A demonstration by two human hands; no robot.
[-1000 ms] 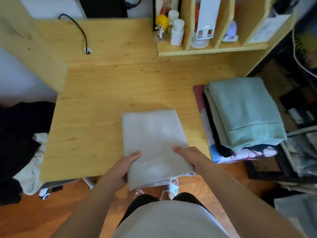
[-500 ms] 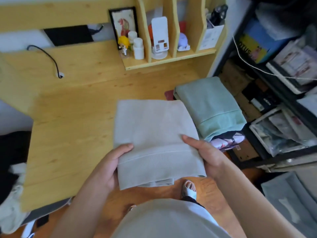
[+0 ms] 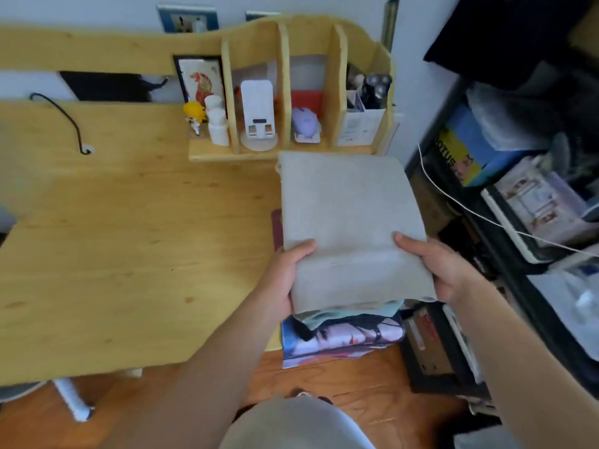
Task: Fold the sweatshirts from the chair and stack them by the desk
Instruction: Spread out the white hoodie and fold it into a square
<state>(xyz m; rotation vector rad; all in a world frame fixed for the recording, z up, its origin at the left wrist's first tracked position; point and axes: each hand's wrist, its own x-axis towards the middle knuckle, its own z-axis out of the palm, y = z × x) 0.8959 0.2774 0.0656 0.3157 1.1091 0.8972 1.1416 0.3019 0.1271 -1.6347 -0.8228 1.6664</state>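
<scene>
Hands, left and right, grip clamped on the folded pale-grey sweatshirt, have carried it from mid-worktop onto the folded-clothes stack, so stacking's nearly done.

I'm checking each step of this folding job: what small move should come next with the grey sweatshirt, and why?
Probably lower it and let go. Both the left hand and the right hand grip the folded grey sweatshirt at its near edge, and it already sits squarely over the stack at the desk's right end.
</scene>
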